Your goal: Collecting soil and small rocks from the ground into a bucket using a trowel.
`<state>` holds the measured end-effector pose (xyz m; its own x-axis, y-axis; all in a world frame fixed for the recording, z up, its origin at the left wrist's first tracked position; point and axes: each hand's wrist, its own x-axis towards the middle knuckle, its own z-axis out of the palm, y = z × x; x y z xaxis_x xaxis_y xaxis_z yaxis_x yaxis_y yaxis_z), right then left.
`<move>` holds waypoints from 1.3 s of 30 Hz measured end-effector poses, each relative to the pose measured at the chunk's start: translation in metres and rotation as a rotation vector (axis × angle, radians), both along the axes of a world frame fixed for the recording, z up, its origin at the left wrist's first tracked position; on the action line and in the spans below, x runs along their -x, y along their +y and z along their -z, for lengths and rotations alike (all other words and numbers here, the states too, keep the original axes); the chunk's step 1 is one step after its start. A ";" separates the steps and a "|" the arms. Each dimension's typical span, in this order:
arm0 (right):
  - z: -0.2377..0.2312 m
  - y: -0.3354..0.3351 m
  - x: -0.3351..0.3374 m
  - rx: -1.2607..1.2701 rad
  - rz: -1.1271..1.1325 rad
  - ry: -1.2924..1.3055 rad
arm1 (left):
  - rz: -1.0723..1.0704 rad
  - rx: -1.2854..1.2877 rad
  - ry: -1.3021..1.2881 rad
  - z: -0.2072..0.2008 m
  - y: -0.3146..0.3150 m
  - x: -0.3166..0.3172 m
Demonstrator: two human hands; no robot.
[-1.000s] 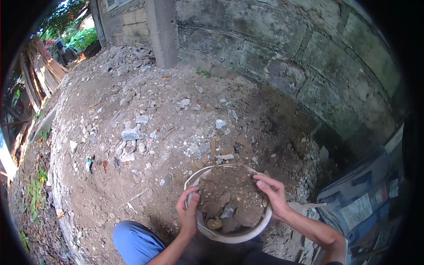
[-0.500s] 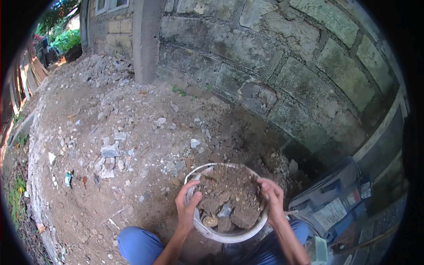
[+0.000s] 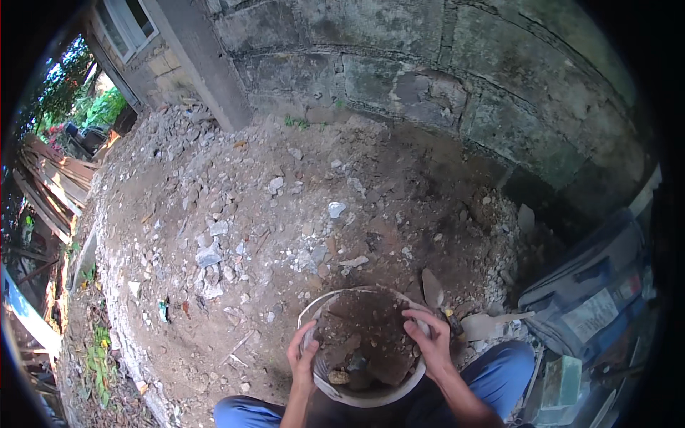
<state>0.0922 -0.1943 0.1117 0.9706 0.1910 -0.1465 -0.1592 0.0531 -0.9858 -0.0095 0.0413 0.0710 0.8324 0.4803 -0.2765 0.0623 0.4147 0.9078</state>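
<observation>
A round bucket [image 3: 371,401] with a pale, dirt-smeared rim stands between my knees, its thin handle resting along the far left rim. Inside lie dark brown soil [image 3: 371,321], a large brown clod [image 3: 389,364] and a small yellowish stone [image 3: 338,376]. My left hand [image 3: 303,357] grips the left rim, thumb on the inner side. On the right rim my right hand [image 3: 432,339] is closed, its thumb and fingers over the edge. The bucket's lower outside is hidden from view.
Just beyond the bucket are an upright pointed flat piece [image 3: 432,289] and a flat, trowel-like tool [image 3: 492,326]. Rubble and soil [image 3: 235,214] spread ahead to a block wall [image 3: 385,78]. A grey-blue bag [image 3: 585,299] lies at right, planks [image 3: 57,178] at far left.
My view has turned, so the ground and wall appear shifted. The bucket sits lower in view, its inside looks darker, and flat pieces beyond it now show. Both hands stay on the rim.
</observation>
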 end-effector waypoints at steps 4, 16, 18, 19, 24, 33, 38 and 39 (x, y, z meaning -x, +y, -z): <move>-0.031 0.004 0.004 -0.012 -0.018 0.123 | -0.076 0.049 0.011 -0.027 0.001 0.019; -0.311 0.079 0.032 0.045 -0.211 0.124 | -0.349 0.016 -0.037 -0.316 0.044 0.087; -0.378 0.104 0.040 0.051 -0.272 0.128 | -0.393 -0.020 -0.035 -0.383 0.064 0.109; -0.411 0.118 0.044 0.051 -0.294 0.084 | -0.411 -0.055 -0.023 -0.419 0.073 0.121; -0.571 0.192 0.062 0.008 -0.383 0.067 | -0.586 -0.102 0.003 -0.587 0.113 0.173; -0.712 0.363 0.120 -0.186 -0.761 0.027 | -0.968 -0.219 -0.123 -0.732 0.204 0.271; -0.745 0.476 0.128 -0.218 -0.982 0.200 | -1.153 -0.248 -0.092 -0.764 0.263 0.289; -0.742 0.497 0.132 -0.228 -1.008 0.203 | -1.200 -0.229 -0.061 -0.756 0.274 0.293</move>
